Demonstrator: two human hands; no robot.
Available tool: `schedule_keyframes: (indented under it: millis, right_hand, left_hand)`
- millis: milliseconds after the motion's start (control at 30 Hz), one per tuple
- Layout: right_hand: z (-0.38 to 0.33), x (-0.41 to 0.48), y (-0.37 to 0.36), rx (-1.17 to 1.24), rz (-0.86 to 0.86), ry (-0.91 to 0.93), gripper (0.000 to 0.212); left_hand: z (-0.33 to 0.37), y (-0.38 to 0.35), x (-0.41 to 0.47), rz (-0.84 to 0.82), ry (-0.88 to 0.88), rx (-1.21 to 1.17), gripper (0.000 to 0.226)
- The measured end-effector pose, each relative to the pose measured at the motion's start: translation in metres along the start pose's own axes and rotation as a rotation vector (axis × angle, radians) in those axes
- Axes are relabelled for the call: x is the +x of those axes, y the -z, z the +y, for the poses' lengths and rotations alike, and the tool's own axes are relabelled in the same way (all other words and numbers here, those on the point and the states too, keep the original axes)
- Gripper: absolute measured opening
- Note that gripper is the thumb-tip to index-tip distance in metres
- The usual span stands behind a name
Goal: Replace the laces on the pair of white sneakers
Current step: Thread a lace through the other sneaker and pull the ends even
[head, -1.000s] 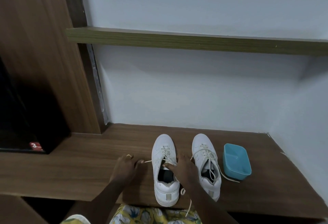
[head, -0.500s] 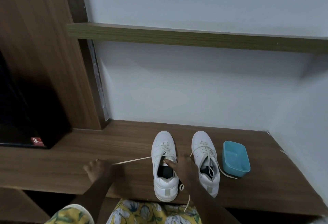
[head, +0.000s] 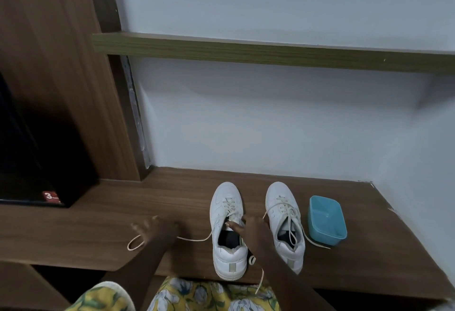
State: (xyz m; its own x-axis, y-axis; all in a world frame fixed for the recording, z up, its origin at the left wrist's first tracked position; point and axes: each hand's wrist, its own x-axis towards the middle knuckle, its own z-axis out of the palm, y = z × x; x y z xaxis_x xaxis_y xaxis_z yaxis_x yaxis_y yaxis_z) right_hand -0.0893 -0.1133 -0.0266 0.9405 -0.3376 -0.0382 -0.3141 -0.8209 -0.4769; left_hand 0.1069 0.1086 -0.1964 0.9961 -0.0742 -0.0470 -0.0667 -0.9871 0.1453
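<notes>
Two white sneakers stand toes to the wall on the wooden bench [head: 98, 231]. The left sneaker [head: 227, 259] is partly unlaced. One cream lace end [head: 194, 238] runs slack from it leftwards, passes under my left forearm and ends in a loop [head: 135, 243]. Its other end [head: 260, 281] hangs over the bench's front edge. My left hand [head: 157, 228] is blurred, fingers spread, above the lace and holding nothing. My right hand [head: 252, 233] grips the left sneaker's right side, with one digit across the tongue. The right sneaker [head: 283, 212] is laced, its ends loose.
A blue plastic tub [head: 327, 222] sits just right of the right sneaker. A dark cabinet opening [head: 29, 162] with a red sticker lies at the left. A wooden shelf [head: 246, 52] crosses the wall above. Yellow floral fabric [head: 209, 296] shows at the bottom edge.
My left hand drew the lace end out taut to the left, then let it go and swung back towards the shoe; the lace now lies slack on the bench. My right hand stayed on the left sneaker.
</notes>
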Motion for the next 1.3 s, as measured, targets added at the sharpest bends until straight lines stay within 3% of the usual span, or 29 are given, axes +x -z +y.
schedule_keyframes:
  millis: [33, 67, 133, 267, 333, 467, 533, 600, 700, 900, 1067, 1200, 1300]
  right_hand:
    - [-0.001, 0.001, 0.000, -0.014, 0.005, 0.021, 0.050]
    - [-0.001, 0.002, 0.001, -0.024, 0.013, 0.041, 0.050]
    - [-0.001, 0.004, 0.001, -0.008, 0.022, 0.067, 0.047]
    - [0.001, 0.008, -0.002, 0.156, -0.021, 0.095, 0.029]
    - [0.001, 0.010, -0.003, 0.191, 0.004, 0.094, 0.018]
    - [-0.007, 0.008, 0.005, 0.228, 0.007, 0.019, 0.013]
    - [-0.010, 0.007, 0.009, 0.152, -0.054, 0.014, 0.028]
    - [-0.009, 0.007, 0.014, 0.062, -0.095, -0.004, 0.025]
    - [-0.007, 0.008, 0.025, -0.017, -0.064, -0.042, 0.014]
    - [-0.010, 0.008, 0.031, -0.045, -0.079, -0.136, 0.024]
    - [-0.007, 0.006, 0.023, 0.048, -0.027, -0.219, 0.020]
    - [-0.017, -0.004, 0.024, -0.037, 0.081, -0.336, 0.031]
    - [-0.031, -0.009, 0.019, 0.043, 0.018, -0.444, 0.038]
  left_hand:
    - [0.033, 0.067, -0.048, -0.124, -0.038, -0.103, 0.033]
    - [0.063, 0.138, -0.100, -0.145, -0.033, -0.282, 0.030]
    - [0.089, 0.150, -0.107, -0.199, -0.197, -0.437, 0.028]
    - [0.109, 0.150, -0.115, -0.294, -0.165, -0.803, 0.010]
    - [0.115, 0.152, -0.118, -0.294, -0.157, -0.889, 0.020]
    - [0.112, 0.150, -0.116, -0.341, -0.182, -0.844, 0.028]
    - [0.113, 0.154, -0.116, -0.346, -0.202, -0.784, 0.022]
    - [0.116, 0.165, -0.119, -0.357, -0.236, -0.578, 0.014]
    - [0.108, 0.170, -0.114, -0.245, -0.221, -0.152, 0.023]
    - [0.093, 0.165, -0.113, -0.168, -0.122, 0.050, 0.025]
    - [0.103, 0.158, -0.123, -0.026, -0.059, -0.123, 0.023]
    - [0.103, 0.156, -0.138, 0.205, -0.096, -0.531, 0.017]
    - [0.111, 0.144, -0.156, 0.158, -0.203, -0.471, 0.036]
